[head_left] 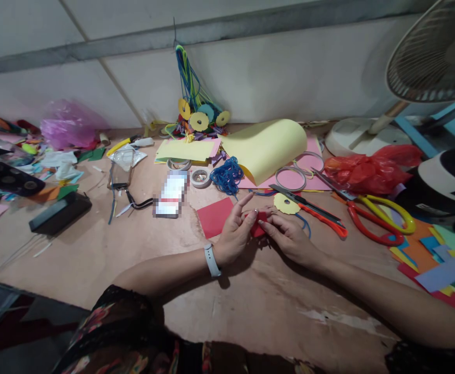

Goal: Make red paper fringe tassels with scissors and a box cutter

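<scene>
Between my two hands is a small piece of red paper (258, 227), which looks folded. My left hand (236, 231), with a pale watch band on its wrist, pinches the paper's left side with the thumb while the index finger points up and away. On the other side, the thumb and fingers of my right hand (290, 235) close on the paper's right edge. A flat red paper square (214, 217) lies on the table beside my left hand. Just beyond my right hand are a yellow scalloped paper disc (286, 204) and an orange-handled box cutter (316, 213).
Red-and-yellow scissors (383, 218) and coloured paper scraps (441, 259) lie to the right. Behind my hands are blue cord (227, 175), a tape roll (200, 177), a curled yellow sheet (268, 145) and a phone (172, 194). A fan (433, 57) stands at back right.
</scene>
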A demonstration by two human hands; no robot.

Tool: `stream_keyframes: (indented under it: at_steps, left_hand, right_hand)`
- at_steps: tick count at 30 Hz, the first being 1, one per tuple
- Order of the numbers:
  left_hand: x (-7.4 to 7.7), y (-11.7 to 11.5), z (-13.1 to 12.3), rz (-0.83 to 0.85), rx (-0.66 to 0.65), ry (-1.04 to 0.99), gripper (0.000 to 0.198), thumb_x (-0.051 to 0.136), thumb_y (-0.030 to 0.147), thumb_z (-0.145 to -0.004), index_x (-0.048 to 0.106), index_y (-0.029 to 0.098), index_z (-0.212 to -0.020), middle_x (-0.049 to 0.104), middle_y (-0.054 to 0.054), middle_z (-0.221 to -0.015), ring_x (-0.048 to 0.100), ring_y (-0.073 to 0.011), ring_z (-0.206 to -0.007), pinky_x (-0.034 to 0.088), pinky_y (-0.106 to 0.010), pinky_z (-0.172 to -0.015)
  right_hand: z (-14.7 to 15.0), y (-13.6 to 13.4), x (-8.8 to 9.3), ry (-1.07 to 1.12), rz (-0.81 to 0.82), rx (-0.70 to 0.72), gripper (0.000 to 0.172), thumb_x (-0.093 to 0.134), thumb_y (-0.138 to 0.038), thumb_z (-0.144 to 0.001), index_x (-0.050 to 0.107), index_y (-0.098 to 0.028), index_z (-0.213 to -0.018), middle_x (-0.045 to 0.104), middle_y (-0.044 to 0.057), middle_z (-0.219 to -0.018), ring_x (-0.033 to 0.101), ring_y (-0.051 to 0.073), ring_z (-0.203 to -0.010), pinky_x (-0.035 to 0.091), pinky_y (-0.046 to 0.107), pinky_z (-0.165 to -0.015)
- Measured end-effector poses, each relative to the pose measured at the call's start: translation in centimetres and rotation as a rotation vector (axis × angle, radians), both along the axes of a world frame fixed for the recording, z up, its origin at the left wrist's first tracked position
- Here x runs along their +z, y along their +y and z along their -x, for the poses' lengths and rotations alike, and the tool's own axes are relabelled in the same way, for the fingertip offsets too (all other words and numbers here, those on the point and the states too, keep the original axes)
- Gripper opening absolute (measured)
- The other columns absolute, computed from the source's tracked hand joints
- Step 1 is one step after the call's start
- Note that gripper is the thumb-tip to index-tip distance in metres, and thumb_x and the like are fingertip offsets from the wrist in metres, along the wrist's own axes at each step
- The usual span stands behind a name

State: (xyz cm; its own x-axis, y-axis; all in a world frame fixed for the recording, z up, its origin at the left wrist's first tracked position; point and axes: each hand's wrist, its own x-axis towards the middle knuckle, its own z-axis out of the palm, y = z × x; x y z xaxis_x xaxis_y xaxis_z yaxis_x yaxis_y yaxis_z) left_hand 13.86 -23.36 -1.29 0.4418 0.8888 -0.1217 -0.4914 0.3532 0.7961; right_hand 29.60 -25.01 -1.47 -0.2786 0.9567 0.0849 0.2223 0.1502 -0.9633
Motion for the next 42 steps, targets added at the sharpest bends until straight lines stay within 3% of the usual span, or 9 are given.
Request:
stream_keyframes:
  at_steps: [5,13,19,23,26,29,34,38,42]
  left_hand:
    - [-0.1,0.0,-0.1,0.021,0.012,-0.005,0.071,0.071,0.046,-0.086,0.037,0.027,-0.146,0.073,-0.007,-0.108,0.066,-0.0136,-0.066,0.055,-0.028,-0.058]
    - [-0.1,0.1,-0.1,-0.002,-0.002,0.027,0.073,0.071,0.050,-0.085,0.036,0.027,-0.145,0.072,-0.006,-0.104,0.064,-0.0130,-0.063,0.055,-0.029,-0.057]
    - [0.4,1.6,0.8,-0.172,0.013,0.279,0.045,0.066,0.050,-0.087,0.059,0.023,-0.122,0.069,-0.006,-0.105,0.066,-0.0149,-0.086,0.054,-0.028,-0.075]
    - [1.2,2.6,1.6,-0.445,-0.132,0.627,0.029,0.065,0.044,-0.089,0.067,0.015,-0.093,0.069,-0.006,-0.087,0.063,-0.0140,-0.077,0.049,-0.025,-0.068]
    - [1.4,3.0,2.0,-0.600,-0.189,0.748,0.027,0.060,0.040,-0.092,0.067,0.014,-0.086,0.068,-0.005,-0.083,0.061,-0.0137,-0.076,0.047,-0.025,-0.067]
    - [1.4,3.3,2.2,-0.616,-0.207,0.752,0.029,0.057,0.040,-0.093,0.067,0.013,-0.088,0.068,-0.005,-0.082,0.060,-0.0128,-0.074,0.046,-0.023,-0.065]
    - [1.9,3.4,2.4,-0.666,-0.391,0.827,0.039,0.049,0.045,-0.097,0.064,0.014,-0.078,0.060,0.000,-0.065,0.054,-0.0103,-0.061,0.039,-0.021,-0.057]
    - [2.1,3.2,2.3,-0.739,-0.266,0.861,0.034,0.047,0.042,-0.099,0.059,0.018,-0.079,0.056,0.001,-0.061,0.051,-0.0112,-0.058,0.036,-0.022,-0.055]
    - [1.6,3.0,2.1,-0.780,-0.062,0.884,0.031,0.048,0.040,-0.099,0.057,0.019,-0.078,0.054,0.002,-0.062,0.050,-0.0120,-0.059,0.036,-0.024,-0.057]
  right_hand:
    - [0.0,0.0,0.0,0.025,0.041,0.016,0.040,0.048,-0.054,-0.096,0.061,-0.018,-0.086,0.063,0.004,-0.073,0.060,0.016,-0.065,0.053,0.028,-0.056]
    - [0.1,0.1,-0.1,0.014,0.058,0.009,0.042,0.048,-0.054,-0.096,0.058,-0.019,-0.076,0.061,0.004,-0.071,0.059,0.014,-0.061,0.051,0.027,-0.056]
    - [-1.2,0.5,1.5,-0.094,0.108,0.128,0.037,0.045,-0.048,-0.098,0.057,-0.019,-0.078,0.063,0.003,-0.071,0.060,0.014,-0.062,0.049,0.026,-0.058]
    - [-2.3,1.0,2.9,-0.385,-0.032,0.270,0.032,0.041,-0.037,-0.099,0.061,-0.019,-0.083,0.067,0.006,-0.083,0.060,0.017,-0.076,0.045,0.028,-0.071]
    - [-3.0,1.5,3.4,-0.490,-0.050,0.338,0.034,0.039,-0.036,-0.100,0.061,-0.018,-0.082,0.066,0.005,-0.081,0.057,0.016,-0.074,0.042,0.028,-0.070]
    - [-3.7,1.9,3.1,-0.524,-0.026,0.373,0.037,0.037,-0.040,-0.101,0.060,-0.017,-0.085,0.065,0.005,-0.082,0.056,0.015,-0.073,0.040,0.027,-0.069]
    - [-4.8,2.3,2.2,-0.557,-0.045,0.414,0.035,0.040,-0.044,-0.101,0.062,-0.018,-0.092,0.064,0.005,-0.088,0.055,0.016,-0.078,0.039,0.028,-0.070]
    - [-4.5,2.3,2.2,-0.346,0.099,0.253,0.042,0.047,-0.053,-0.097,0.055,-0.018,-0.075,0.056,0.002,-0.070,0.051,0.014,-0.066,0.038,0.026,-0.061]
    - [-3.1,1.7,2.6,0.207,0.543,0.046,0.043,0.066,-0.060,-0.084,0.060,-0.018,-0.081,0.061,0.001,-0.071,0.056,0.011,-0.062,0.043,0.024,-0.057]
